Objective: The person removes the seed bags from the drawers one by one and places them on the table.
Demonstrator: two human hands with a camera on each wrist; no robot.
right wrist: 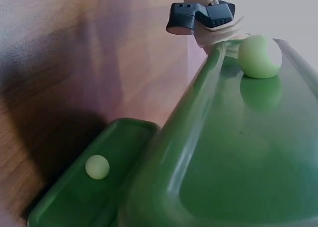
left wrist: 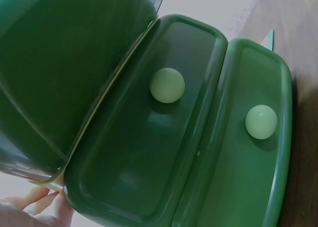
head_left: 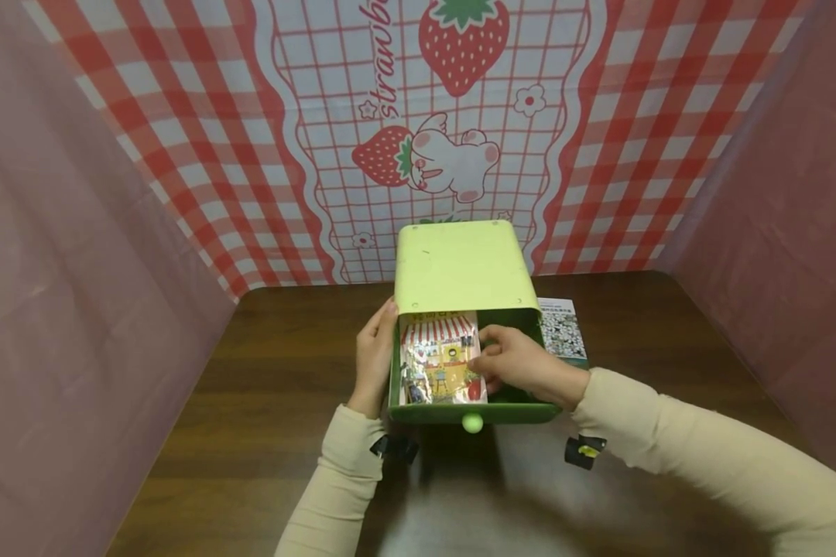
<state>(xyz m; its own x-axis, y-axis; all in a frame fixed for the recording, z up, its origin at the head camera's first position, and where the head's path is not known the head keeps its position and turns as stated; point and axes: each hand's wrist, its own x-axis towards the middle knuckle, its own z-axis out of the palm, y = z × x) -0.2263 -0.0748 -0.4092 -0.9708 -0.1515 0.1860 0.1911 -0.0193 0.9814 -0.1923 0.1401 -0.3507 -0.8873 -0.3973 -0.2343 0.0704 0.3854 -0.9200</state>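
A light green cabinet point(head_left: 463, 263) with dark green drawers stands on the table. Its top drawer point(head_left: 439, 414) is pulled out toward me. Inside, at the left, lies a glossy illustrated packet point(head_left: 435, 363) with a striped awning picture. My right hand point(head_left: 522, 363) reaches into the drawer and pinches the packet's right edge; some fingertips are hidden. My left hand point(head_left: 376, 348) rests along the cabinet's left side, its fingers touching the wall near the front edge. Below, two lower drawers point(left wrist: 134, 152) with round pale knobs point(left wrist: 167, 85) sit pushed in.
Behind the cabinet's right side lies a booklet point(head_left: 564, 333) with a black-and-white pattern, partly hidden. A strawberry-print checked cloth point(head_left: 306, 155) hangs behind the brown wooden table point(head_left: 251, 410). Pink cloth point(head_left: 63, 271) hangs at either side.
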